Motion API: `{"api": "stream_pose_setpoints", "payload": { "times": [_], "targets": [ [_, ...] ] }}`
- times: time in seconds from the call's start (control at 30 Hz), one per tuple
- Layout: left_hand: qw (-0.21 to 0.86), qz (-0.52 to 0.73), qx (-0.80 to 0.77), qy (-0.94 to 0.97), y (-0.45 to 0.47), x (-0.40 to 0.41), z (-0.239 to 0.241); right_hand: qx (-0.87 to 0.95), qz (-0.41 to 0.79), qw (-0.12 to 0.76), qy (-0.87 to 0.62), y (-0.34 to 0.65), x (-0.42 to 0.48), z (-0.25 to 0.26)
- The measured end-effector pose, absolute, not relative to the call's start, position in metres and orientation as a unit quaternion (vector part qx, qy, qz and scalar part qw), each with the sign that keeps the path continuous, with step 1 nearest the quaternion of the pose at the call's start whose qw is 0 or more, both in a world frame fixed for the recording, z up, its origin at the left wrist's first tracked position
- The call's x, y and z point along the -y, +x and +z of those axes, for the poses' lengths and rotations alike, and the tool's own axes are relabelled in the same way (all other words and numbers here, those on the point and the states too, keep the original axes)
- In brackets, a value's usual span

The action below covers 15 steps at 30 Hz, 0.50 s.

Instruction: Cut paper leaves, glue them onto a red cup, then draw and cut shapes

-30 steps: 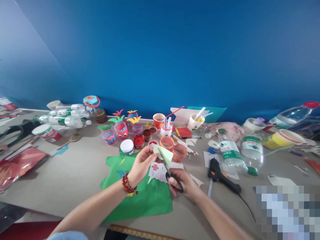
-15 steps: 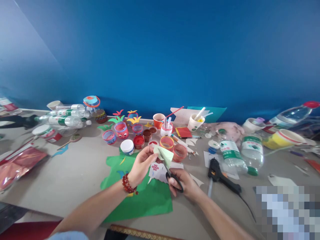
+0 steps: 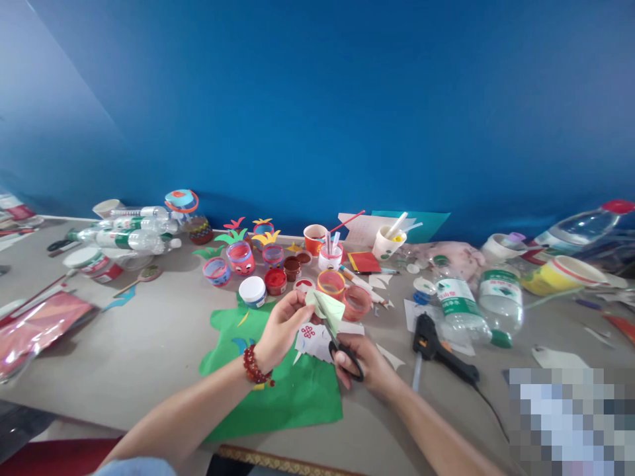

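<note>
Pinched in my left hand (image 3: 285, 324) is a small piece of pale green paper (image 3: 333, 311). My right hand (image 3: 364, 363) grips a pair of black-handled scissors (image 3: 353, 360), fingers through the loops, and the blades lie across the paper. Beneath both hands a green sheet (image 3: 297, 403) is spread on the table, with small blue and yellow cut pieces on it. A white scrap with a red knot pattern (image 3: 308, 332) lies just under the scissors. A beaded bracelet circles my left wrist.
Open paint jars (image 3: 275, 281) and painted cups with paper leaves (image 3: 241, 258) stand beyond my hands. On the right lie a black glue gun (image 3: 436, 347) and plastic bottles (image 3: 459, 304). More bottles (image 3: 131, 239) and a red plastic packet (image 3: 44, 324) are left.
Both hands, the paper and the scissors stay almost in place. A dark shape at the far left edge, over the table, has gone from view.
</note>
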<state>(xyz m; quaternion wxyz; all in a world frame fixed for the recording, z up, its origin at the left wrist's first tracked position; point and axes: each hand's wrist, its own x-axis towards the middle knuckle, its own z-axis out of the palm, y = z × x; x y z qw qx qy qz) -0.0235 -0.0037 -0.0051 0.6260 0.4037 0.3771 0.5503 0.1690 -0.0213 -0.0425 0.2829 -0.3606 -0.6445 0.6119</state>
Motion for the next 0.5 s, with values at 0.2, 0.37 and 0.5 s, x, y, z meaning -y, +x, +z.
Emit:
{"api": "stream_pose_setpoints", "payload": {
  "times": [0.2, 0.37, 0.5],
  "targets": [
    [0.629, 0.551, -0.372, 0.404, -0.0222, 0.0043, -0.0047, 0.641, 0.617, 0.284, -0.357, 0.1686, 0.0211, -0.0443],
    [0.638, 0.549, -0.360, 0.403, -0.0207, 0.0053, -0.0048, 0.631, 0.633, 0.286, -0.344, 0.1683, 0.0206, -0.0446],
    [0.640, 0.551, -0.359, 0.397, -0.0203, 0.0056, -0.0031, 0.626, 0.642, 0.287, -0.337, 0.1680, 0.0212, -0.0423]
  ]
}}
